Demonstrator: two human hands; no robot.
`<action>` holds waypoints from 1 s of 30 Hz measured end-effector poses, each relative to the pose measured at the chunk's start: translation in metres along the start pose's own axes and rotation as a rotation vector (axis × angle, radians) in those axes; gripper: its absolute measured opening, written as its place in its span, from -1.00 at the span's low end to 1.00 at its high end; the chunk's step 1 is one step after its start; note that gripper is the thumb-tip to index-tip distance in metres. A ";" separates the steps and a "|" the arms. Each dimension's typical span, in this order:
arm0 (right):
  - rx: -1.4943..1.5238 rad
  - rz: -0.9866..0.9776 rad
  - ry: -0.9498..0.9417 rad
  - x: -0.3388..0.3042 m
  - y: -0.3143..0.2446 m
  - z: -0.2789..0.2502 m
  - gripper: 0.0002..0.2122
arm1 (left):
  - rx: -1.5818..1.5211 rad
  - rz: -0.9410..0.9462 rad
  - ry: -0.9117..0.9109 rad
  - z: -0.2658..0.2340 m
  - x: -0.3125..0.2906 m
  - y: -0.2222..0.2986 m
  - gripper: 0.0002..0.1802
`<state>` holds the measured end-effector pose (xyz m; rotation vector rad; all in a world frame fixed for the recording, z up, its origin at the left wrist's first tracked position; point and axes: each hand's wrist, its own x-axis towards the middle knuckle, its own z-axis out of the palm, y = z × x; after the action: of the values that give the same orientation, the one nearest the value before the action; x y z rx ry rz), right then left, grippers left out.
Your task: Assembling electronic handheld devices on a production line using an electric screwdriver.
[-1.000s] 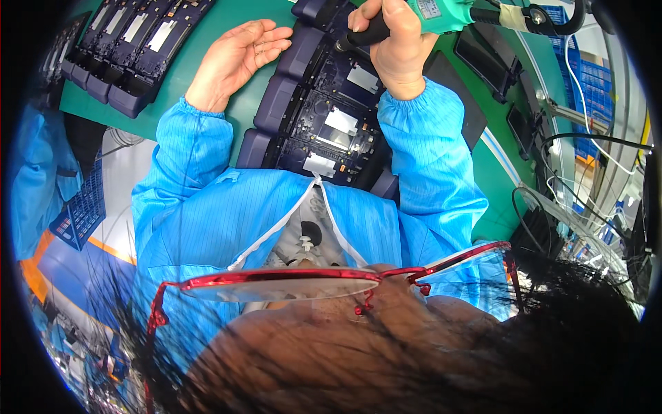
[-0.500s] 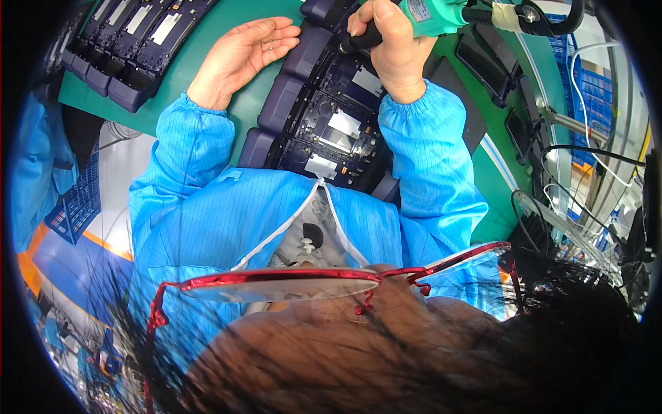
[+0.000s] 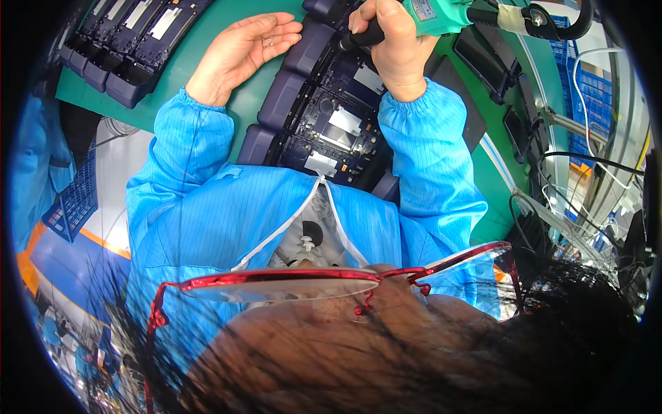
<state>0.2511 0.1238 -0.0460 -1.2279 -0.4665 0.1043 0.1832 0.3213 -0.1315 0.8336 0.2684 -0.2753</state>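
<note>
Fingers of the right hand [image 3: 396,48] are clenched around the green electric screwdriver [image 3: 441,14], best kept upright over the dark housing [image 3: 331,117], while the left hand [image 3: 241,52] is rested open on the tabletop [image 3: 200,62].

an electronics assembly line in a factory: a green antistatic bench mat [image 3: 207,65], rows of dark plastic device housings [image 3: 131,41] left of the gripped green electric screwdriver [image 3: 441,14], blue cleanroom smock sleeves [image 3: 420,159], blue parts crates [image 3: 72,203] and hanging cables [image 3: 586,159] to its right.
</note>
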 end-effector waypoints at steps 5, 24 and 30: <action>-0.071 0.024 -0.120 0.002 0.004 -0.003 -0.71 | -0.064 -0.027 0.037 -0.002 0.001 -0.001 -0.56; 0.339 -0.113 -0.107 0.033 -0.018 0.054 -0.74 | -0.126 -0.050 -0.212 0.009 -0.009 0.008 -0.10; 0.239 -0.081 -0.092 0.038 -0.001 0.069 -0.77 | -0.051 -0.001 -0.231 0.013 -0.012 0.010 -0.03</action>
<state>0.2576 0.1964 -0.0161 -0.9720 -0.5661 0.1433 0.1768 0.3197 -0.1126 0.7440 0.0598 -0.3606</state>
